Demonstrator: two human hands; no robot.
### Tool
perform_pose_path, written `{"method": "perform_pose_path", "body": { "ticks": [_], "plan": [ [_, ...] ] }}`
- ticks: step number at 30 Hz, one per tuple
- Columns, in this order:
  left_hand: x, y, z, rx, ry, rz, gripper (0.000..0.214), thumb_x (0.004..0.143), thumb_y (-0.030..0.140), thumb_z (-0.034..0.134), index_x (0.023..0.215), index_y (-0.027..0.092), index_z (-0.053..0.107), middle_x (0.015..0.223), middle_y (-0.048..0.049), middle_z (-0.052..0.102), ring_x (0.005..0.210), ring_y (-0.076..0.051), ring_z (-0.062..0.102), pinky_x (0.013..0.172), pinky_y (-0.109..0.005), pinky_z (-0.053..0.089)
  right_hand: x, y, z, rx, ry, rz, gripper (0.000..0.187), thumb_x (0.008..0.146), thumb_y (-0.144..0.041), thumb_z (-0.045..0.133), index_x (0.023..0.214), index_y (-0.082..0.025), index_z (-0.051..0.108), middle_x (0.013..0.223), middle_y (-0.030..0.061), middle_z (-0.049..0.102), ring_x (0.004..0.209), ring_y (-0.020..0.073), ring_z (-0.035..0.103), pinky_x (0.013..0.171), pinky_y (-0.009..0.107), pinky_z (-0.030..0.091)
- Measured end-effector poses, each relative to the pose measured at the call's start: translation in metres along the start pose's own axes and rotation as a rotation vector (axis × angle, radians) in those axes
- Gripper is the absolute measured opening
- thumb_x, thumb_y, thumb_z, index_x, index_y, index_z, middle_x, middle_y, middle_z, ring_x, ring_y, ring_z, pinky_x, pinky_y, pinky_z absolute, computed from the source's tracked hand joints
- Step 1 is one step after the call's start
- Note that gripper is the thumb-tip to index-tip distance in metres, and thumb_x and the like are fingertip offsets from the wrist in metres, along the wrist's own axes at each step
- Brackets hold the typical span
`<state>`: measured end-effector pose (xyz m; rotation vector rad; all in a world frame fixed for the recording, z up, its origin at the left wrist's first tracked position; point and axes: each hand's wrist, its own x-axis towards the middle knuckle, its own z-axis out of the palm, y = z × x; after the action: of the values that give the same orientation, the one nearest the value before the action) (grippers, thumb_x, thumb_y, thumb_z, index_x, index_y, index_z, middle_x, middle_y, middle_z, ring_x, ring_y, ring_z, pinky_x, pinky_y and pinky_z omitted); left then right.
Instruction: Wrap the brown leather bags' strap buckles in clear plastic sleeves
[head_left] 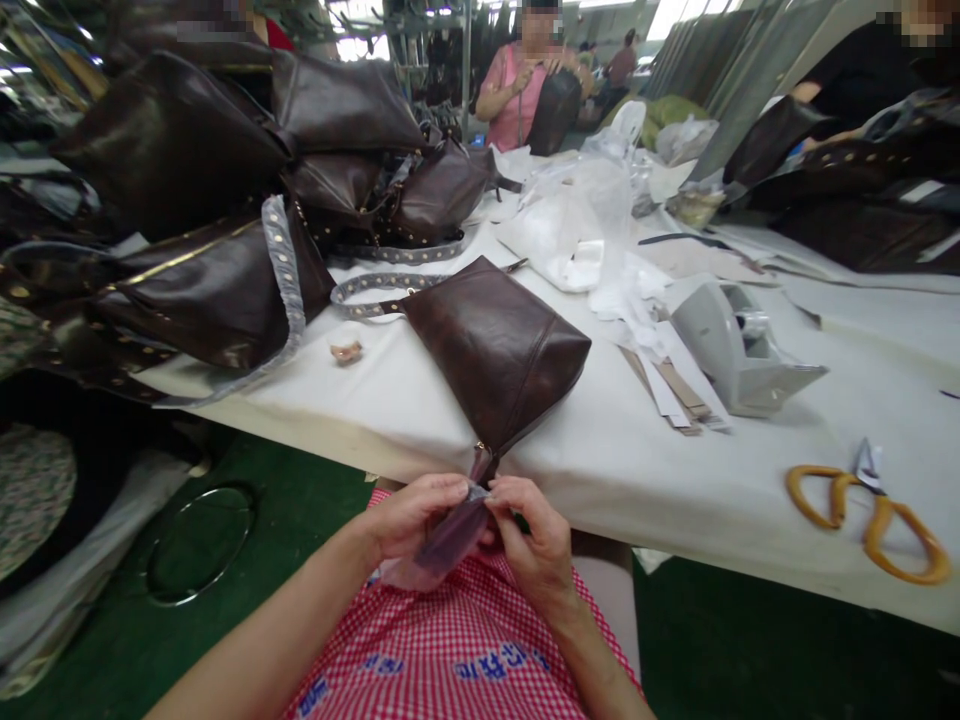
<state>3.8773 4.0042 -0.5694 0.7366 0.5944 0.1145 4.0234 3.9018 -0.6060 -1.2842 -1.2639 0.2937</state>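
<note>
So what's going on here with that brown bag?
A person's left hand and right hand are pinching some see-through wrap by the near end of the brown bag. I can't tell if it's going on or coming off. The bag lies on a white table, with more bags heaped to the left.

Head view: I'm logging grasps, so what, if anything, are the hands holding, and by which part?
The left hand and right hand pinch thin translucent plastic film at its upper part, near a corner of the dark brown leather bag.
</note>
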Motion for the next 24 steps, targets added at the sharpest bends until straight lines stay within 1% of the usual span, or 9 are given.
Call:
{"method": "perform_pose_path", "body": {
  "ticks": [2,5,9,11,14,17,19,21,24],
  "plan": [
    [0.007,-0.001,-0.001,-0.095,-0.025,-0.019,0.022,0.079,0.029,0.070,0.091,0.013,0.063,0.082,-0.0084,0.072,0.074,-0.022,0.070,0.069,-0.033,0.055,0.001,0.001,-0.003,0.000,0.007,0.014,0.015,0.088,-0.009,0.052,0.086,-0.022,0.060,0.085,0.0032,0.066,0.087,0.0179,0.065,0.078,0.032,0.054],
    [0.013,-0.001,-0.001,-0.234,-0.045,-0.086,0.021,0.080,0.025,0.068,0.095,0.012,0.063,0.089,-0.0097,0.073,0.081,-0.025,0.071,0.074,-0.038,0.056,0.005,0.002,-0.008,-0.032,0.033,0.022,0.017,0.089,-0.008,0.049,0.087,-0.022,0.059,0.083,0.0019,0.063,0.080,0.0153,0.063,0.072,0.028,0.053],
    [0.016,0.001,0.000,-0.295,-0.046,-0.130,0.020,0.081,0.019,0.064,0.099,0.010,0.063,0.091,-0.0114,0.074,0.084,-0.026,0.071,0.080,-0.041,0.054,0.010,0.002,-0.010,-0.107,0.035,0.013,0.019,0.090,-0.011,0.046,0.085,-0.022,0.060,0.078,0.0022,0.060,0.075,0.0158,0.059,0.068,0.028,0.051],
    [0.016,0.002,0.002,-0.287,-0.026,-0.134,0.017,0.081,0.019,0.064,0.096,0.010,0.062,0.089,-0.0113,0.074,0.081,-0.025,0.072,0.080,-0.041,0.055,0.011,0.001,-0.010,-0.110,0.005,0.017,0.017,0.091,-0.013,0.047,0.090,-0.022,0.061,0.082,0.0037,0.061,0.079,0.0171,0.060,0.071,0.030,0.051],
    [0.016,0.002,0.004,-0.237,0.027,-0.094,0.015,0.081,0.021,0.067,0.091,0.012,0.060,0.085,-0.0093,0.073,0.076,-0.024,0.072,0.075,-0.040,0.056,0.011,-0.003,-0.010,-0.066,-0.023,0.096,0.012,0.090,-0.019,0.052,0.097,-0.021,0.061,0.090,0.0061,0.062,0.087,0.0193,0.060,0.076,0.032,0.052],
    [0.015,0.003,0.008,-0.178,0.067,-0.037,0.020,0.078,0.023,0.071,0.087,0.013,0.056,0.079,-0.0065,0.071,0.072,-0.022,0.071,0.073,-0.039,0.056,0.013,-0.004,-0.011,0.001,-0.072,0.165,0.006,0.088,-0.020,0.056,0.086,-0.021,0.061,0.092,0.0055,0.059,0.089,0.0192,0.059,0.078,0.031,0.050],
    [0.014,0.003,0.011,-0.145,0.087,-0.024,0.023,0.077,0.025,0.073,0.088,0.014,0.055,0.079,-0.0061,0.070,0.072,-0.022,0.070,0.072,-0.039,0.055,0.015,-0.003,-0.012,0.023,-0.108,0.173,0.010,0.087,-0.018,0.056,0.079,-0.021,0.061,0.095,0.0054,0.057,0.093,0.0192,0.058,0.083,0.032,0.049],
    [0.014,0.005,0.014,-0.110,0.105,-0.006,0.026,0.077,0.029,0.073,0.089,0.015,0.056,0.079,-0.0057,0.068,0.072,-0.022,0.069,0.071,-0.038,0.054,0.017,-0.001,-0.013,0.021,-0.116,0.189,0.011,0.087,-0.018,0.056,0.077,-0.021,0.061,0.100,0.0058,0.056,0.097,0.0198,0.057,0.086,0.033,0.047],
    [0.012,0.010,0.017,0.013,0.154,0.057,0.029,0.076,0.036,0.072,0.089,0.014,0.059,0.074,-0.0020,0.063,0.064,-0.014,0.061,0.064,-0.027,0.047,0.020,0.001,-0.012,0.002,-0.085,0.217,0.013,0.088,-0.020,0.055,0.077,-0.021,0.060,0.101,0.0062,0.054,0.096,0.0201,0.055,0.085,0.034,0.047]
  ]
}}
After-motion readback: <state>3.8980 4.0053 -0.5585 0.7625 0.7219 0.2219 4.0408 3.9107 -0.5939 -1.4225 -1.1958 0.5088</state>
